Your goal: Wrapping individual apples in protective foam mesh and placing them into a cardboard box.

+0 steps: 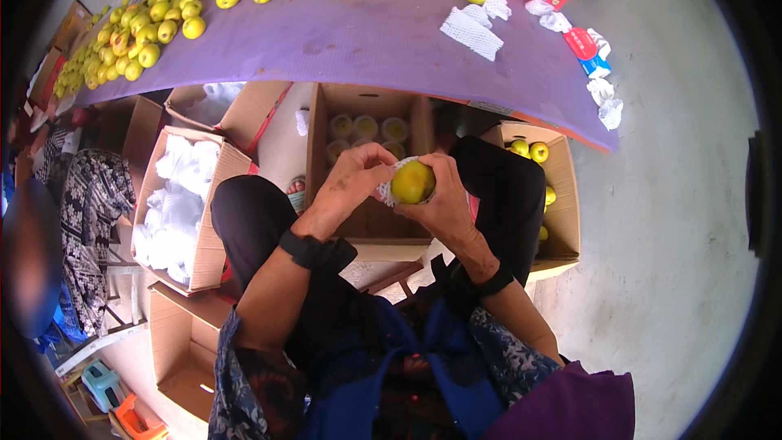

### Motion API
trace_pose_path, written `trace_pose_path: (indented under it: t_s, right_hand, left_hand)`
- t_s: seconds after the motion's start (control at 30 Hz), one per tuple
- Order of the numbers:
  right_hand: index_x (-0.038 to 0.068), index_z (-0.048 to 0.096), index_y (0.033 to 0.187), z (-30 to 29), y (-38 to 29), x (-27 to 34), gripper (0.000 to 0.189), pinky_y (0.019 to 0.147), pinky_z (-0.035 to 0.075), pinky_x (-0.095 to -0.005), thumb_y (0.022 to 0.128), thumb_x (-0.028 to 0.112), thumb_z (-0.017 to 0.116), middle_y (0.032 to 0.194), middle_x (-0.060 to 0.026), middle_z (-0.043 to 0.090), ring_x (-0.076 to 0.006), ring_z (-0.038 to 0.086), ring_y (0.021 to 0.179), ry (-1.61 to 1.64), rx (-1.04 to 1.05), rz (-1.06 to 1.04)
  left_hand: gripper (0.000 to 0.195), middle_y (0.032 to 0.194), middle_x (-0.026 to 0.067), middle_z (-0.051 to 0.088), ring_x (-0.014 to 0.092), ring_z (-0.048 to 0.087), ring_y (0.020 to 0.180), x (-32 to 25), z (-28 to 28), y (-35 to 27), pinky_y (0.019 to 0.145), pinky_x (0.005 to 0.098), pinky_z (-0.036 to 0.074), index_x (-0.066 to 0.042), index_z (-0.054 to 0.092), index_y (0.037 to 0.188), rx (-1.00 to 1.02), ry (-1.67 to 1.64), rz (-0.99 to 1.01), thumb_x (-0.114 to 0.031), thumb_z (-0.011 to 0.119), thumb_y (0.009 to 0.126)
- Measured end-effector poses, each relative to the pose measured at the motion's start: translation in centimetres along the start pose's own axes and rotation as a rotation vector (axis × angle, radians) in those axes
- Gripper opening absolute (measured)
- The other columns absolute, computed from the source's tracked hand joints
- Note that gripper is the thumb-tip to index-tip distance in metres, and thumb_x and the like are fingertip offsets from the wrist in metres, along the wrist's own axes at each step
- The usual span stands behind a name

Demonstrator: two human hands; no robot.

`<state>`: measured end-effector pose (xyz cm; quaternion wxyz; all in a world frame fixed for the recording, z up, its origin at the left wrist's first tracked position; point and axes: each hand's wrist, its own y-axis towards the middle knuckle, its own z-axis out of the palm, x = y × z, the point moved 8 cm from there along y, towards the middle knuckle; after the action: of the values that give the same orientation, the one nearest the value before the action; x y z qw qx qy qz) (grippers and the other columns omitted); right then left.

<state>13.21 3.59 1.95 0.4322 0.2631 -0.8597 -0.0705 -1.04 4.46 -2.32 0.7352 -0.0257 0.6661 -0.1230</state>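
A yellow-green apple [413, 182] is held up above a cardboard box [369, 231] between my knees. My right hand [445, 201] grips the apple from its right side. The fingers of my left hand [357, 180] pinch the edge of a white foam net sleeve [387, 193], which sits around the apple's left and lower side. Inside the box, several apples in white foam nets [365, 128] lie in rows at the far end, partly hidden behind my hands.
A purple-covered table [317, 43] beyond the box bears heaped apples [131, 36] and loose foam nets [473, 30]. To the left stands a box of foam nets [177, 208]; to the right, a box [562, 195] holding apples. A person in patterned clothing [91, 226] is at far left.
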Motion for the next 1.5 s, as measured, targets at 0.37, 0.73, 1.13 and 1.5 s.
trace_pose_path:
  t_s: [0.37,0.73,1.13,1.5]
  right_hand:
    - [0.002,0.04,0.126,-0.4,0.9,0.7,0.082,0.091,0.044,-0.0392,0.057,0.016,0.083,0.115,-0.0178,0.047,-0.0342,0.049,0.108,-0.15,0.016,-0.026]
    - [0.005,0.04,0.13,-0.3,1.0,0.4,0.087,0.096,0.042,-0.0381,0.056,0.013,0.084,0.12,-0.0171,0.046,-0.032,0.048,0.111,-0.061,0.058,-0.076]
    - [0.001,0.05,0.116,0.6,-0.8,-4.7,0.056,0.087,0.048,-0.0289,0.067,0.006,0.078,0.106,-0.0083,0.059,-0.0142,0.057,0.099,0.823,0.057,0.429]
    - [0.001,0.041,0.119,1.2,-1.2,-4.3,0.061,0.085,0.049,-0.0311,0.07,0.007,0.077,0.11,-0.0102,0.053,-0.0168,0.057,0.099,0.895,-0.118,0.424]
  left_hand:
    - [0.045,0.072,0.0077,0.057,0.013,0.056,0.063,-0.3,0.7,-0.2,0.053,0.0263,0.047,0.001,0.059,0.103,-0.016,0.253,-0.096,-0.029,0.074,0.072]
    - [0.054,0.09,0.0082,0.059,0.014,0.059,0.075,0.4,0.7,0.7,0.056,0.0245,0.05,0.003,0.055,0.108,-0.028,0.432,-0.052,-0.031,0.075,0.072]
    - [0.056,0.095,0.0104,0.06,0.015,0.06,0.079,-0.6,0.5,0.4,0.059,0.0258,0.051,0.003,0.054,0.108,-0.051,0.24,-0.035,-0.034,0.074,0.072]
    - [0.051,0.098,0.0092,0.058,0.015,0.059,0.083,0.4,1.3,0.7,0.06,0.0247,0.051,0.001,0.053,0.109,-0.023,0.145,0.003,-0.032,0.072,0.075]
